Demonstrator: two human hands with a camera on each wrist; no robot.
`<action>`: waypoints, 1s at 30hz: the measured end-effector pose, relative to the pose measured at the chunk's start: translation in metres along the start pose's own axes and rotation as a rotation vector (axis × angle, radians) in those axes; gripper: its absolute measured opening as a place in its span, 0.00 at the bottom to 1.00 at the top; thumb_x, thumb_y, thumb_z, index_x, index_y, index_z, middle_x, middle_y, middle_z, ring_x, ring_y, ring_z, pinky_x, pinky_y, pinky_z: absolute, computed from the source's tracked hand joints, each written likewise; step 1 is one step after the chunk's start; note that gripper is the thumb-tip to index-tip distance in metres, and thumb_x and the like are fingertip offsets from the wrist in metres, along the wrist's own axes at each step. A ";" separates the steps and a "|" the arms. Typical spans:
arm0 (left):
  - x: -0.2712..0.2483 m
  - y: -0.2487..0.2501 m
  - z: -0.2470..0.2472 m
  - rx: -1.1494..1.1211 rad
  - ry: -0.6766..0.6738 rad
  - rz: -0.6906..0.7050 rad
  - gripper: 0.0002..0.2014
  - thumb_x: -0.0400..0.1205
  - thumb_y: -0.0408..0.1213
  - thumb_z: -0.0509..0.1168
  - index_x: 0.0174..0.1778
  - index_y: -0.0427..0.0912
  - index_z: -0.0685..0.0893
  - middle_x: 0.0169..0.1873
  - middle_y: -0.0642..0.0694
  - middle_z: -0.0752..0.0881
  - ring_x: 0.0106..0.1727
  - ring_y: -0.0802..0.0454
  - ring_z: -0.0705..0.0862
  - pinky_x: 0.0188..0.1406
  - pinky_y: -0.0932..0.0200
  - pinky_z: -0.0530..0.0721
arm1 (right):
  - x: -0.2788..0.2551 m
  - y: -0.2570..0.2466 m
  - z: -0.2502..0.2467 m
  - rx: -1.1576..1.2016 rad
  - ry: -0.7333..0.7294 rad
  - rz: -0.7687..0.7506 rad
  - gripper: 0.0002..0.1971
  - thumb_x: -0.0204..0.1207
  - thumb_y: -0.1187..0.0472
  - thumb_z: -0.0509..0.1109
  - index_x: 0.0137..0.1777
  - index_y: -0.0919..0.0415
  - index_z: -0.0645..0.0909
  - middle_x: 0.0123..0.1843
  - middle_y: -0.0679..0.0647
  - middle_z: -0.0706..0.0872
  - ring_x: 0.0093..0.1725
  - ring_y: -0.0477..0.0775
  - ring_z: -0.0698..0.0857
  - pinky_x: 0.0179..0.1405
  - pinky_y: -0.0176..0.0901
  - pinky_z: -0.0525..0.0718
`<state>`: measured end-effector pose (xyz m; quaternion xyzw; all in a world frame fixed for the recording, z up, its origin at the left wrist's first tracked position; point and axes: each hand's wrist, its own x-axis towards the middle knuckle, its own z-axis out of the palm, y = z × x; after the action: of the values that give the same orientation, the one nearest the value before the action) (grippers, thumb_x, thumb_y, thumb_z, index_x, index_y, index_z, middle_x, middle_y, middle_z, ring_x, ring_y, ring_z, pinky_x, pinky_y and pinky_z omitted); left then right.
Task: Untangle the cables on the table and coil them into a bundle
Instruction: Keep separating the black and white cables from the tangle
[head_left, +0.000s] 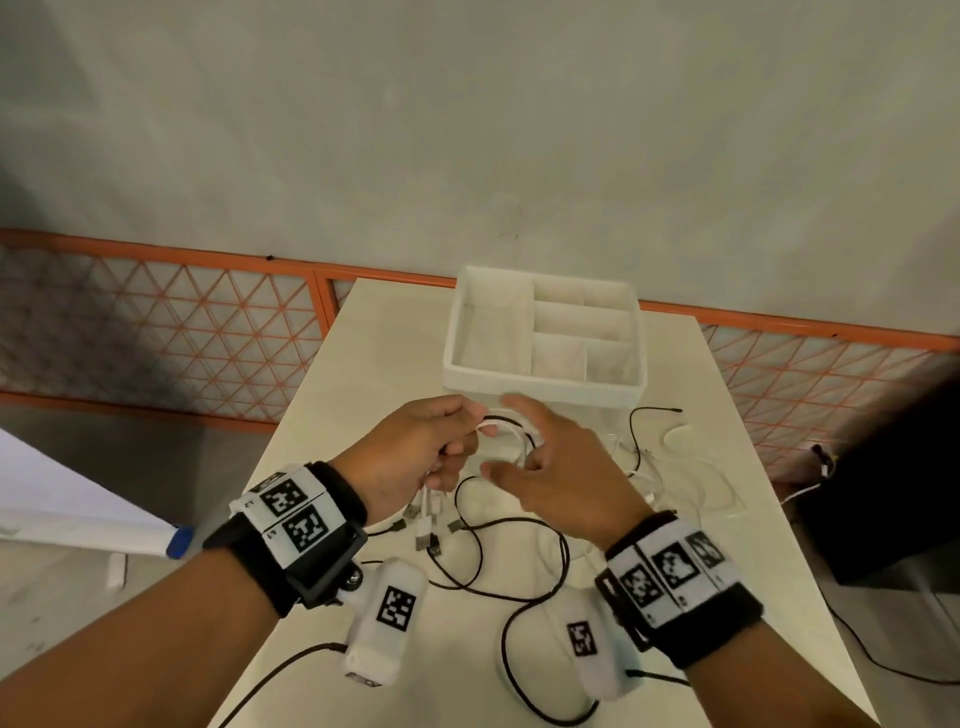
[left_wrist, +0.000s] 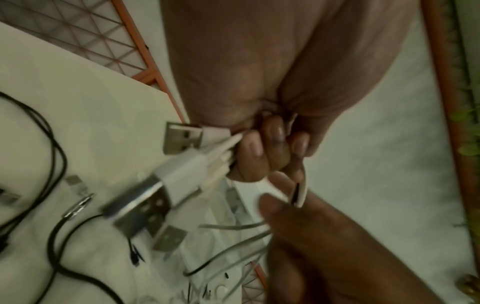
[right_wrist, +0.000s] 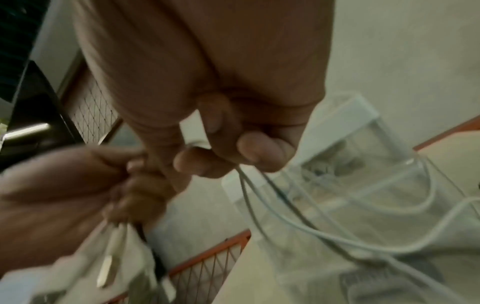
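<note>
Both hands on cables (head_left: 498, 525): left hand (head_left: 415, 457) gripping, right hand (head_left: 561, 478) pinching, near organizer (head_left: 540, 384).

The left hand (head_left: 415, 457) hides where the white cables (head_left: 511, 434) cross inside its fist, so how many it holds cannot be told. The right hand (right_wrist: 223, 115) and the plugs (right_wrist: 109, 265) are smeared by blur in the right wrist view. A dark shape (head_left: 893, 483) is cut off by the head view's right edge.

White divided bin (head_left: 545, 384) blocked 12 o'clock, just beyond both hands. Loose black cables (head_left: 519, 571) looped across table (head_left: 374, 332) at 6. Table was bare at 10 o'clock, left of the bin.
</note>
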<state>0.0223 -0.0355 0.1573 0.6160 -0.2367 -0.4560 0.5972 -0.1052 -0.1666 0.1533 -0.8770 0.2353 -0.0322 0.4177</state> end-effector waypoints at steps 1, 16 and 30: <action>-0.003 0.003 0.002 0.024 -0.025 0.027 0.15 0.88 0.42 0.59 0.50 0.33 0.83 0.24 0.51 0.65 0.24 0.55 0.59 0.25 0.59 0.58 | 0.006 0.001 0.004 -0.048 -0.003 0.039 0.14 0.76 0.50 0.75 0.61 0.47 0.83 0.26 0.47 0.84 0.23 0.42 0.82 0.30 0.40 0.82; -0.027 -0.079 -0.056 0.839 0.244 -0.191 0.12 0.84 0.37 0.63 0.44 0.46 0.92 0.31 0.49 0.85 0.28 0.56 0.78 0.26 0.70 0.75 | 0.001 0.114 0.026 -0.201 0.107 0.260 0.23 0.77 0.54 0.76 0.72 0.42 0.78 0.57 0.45 0.90 0.60 0.53 0.87 0.63 0.45 0.80; -0.021 -0.071 -0.047 0.602 0.263 -0.123 0.12 0.83 0.40 0.67 0.42 0.33 0.86 0.15 0.56 0.71 0.16 0.62 0.68 0.22 0.64 0.65 | 0.010 0.084 0.152 -0.613 -0.404 0.061 0.17 0.79 0.61 0.65 0.67 0.50 0.80 0.68 0.55 0.79 0.65 0.62 0.83 0.63 0.50 0.82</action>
<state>0.0341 0.0187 0.0895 0.8314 -0.2441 -0.3175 0.3851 -0.0906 -0.1072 -0.0092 -0.9427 0.1729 0.2261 0.1743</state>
